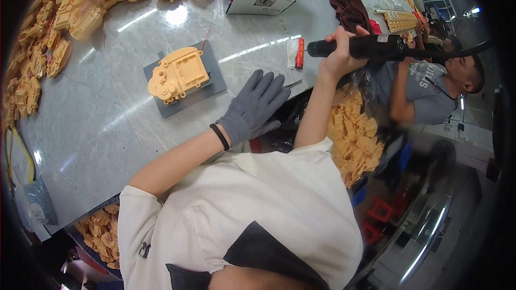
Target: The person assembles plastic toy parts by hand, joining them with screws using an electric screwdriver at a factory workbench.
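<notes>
My left hand (258, 102), in a grey knit glove, rests at the table's near edge with its fingers stretched out and nothing in them. My bare right hand (341, 53) is wrapped round a black electric screwdriver (376, 47), held level with its tip pointing left. A cable runs from its back end to the right. To the left of my gloved hand, a yellow-orange plastic housing (183, 75) sits on a dark grey fixture plate (216, 81). Neither hand touches the housing. Just left of the screwdriver tip lies a small red and white object (299, 53).
Yellow-orange plastic parts (80, 13) are heaped along the far left. A metal box-shaped machine (258, 1) stands at the back, with a dark brown cloth (349, 8) to its right. More parts (352, 134) fill a bag beside my right arm. Another person (430, 83) sits at the right.
</notes>
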Demonstrator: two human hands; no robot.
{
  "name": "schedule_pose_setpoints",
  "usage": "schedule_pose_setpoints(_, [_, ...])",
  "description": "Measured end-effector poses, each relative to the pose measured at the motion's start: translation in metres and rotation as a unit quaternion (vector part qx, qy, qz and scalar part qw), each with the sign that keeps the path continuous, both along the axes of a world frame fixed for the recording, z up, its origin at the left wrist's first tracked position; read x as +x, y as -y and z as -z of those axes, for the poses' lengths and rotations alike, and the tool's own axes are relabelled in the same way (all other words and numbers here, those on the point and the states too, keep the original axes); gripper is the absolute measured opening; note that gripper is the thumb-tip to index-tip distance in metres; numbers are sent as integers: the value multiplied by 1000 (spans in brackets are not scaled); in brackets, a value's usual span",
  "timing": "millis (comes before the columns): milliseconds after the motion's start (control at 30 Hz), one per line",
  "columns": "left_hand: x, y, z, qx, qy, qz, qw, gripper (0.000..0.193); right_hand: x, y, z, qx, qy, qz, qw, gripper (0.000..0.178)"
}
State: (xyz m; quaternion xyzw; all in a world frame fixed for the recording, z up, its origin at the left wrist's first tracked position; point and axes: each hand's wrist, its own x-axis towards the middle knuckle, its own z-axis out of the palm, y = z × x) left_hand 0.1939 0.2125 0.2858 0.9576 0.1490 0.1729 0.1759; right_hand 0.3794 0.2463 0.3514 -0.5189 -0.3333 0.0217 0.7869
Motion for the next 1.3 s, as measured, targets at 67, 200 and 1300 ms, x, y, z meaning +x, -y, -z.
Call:
schedule_pose_setpoints(67, [0,1,1,8,-10,4,1000,68,3,-7,0,30,-23,-34,999,34])
schedule_pose_setpoints(200, [0,1,-3,23,-23,3,999,68,4,-18,12,-27,-12,-49,998,34])
schedule_pose_setpoints(1300, [-154,-56,-12,-19,135,-293,946,80,-18,-139,-43,-56,63,-208,975,27])
